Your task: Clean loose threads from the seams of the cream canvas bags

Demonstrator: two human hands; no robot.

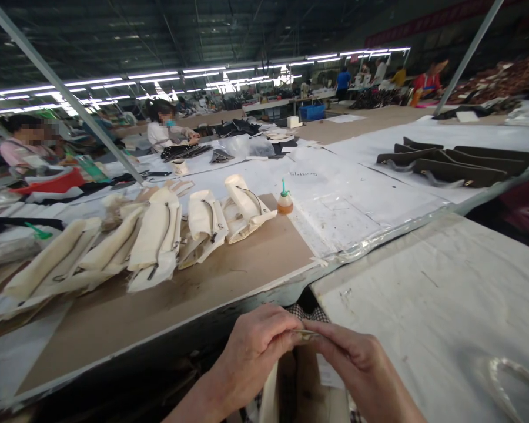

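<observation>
At the bottom centre, my left hand [258,346] and my right hand [357,355] meet with their fingertips nearly touching. Both pinch the edge of a small pale piece [306,334], most of which the fingers hide. Below it, between my wrists, hangs cream and brown material [306,382] with a white tag. Several cream fabric pieces with dark zips [154,235] lie in a row on the brown board to the left. A small bottle of amber liquid with a green nozzle [284,202] stands beyond the board's corner.
A pale covered table [445,305] extends to the right. Dark folded pieces [454,161] rest on the white-papered table [348,182] farther back. A slanted pole [62,88] rises at the left. A masked person [161,132] and another person in pink [22,147] sit across the table.
</observation>
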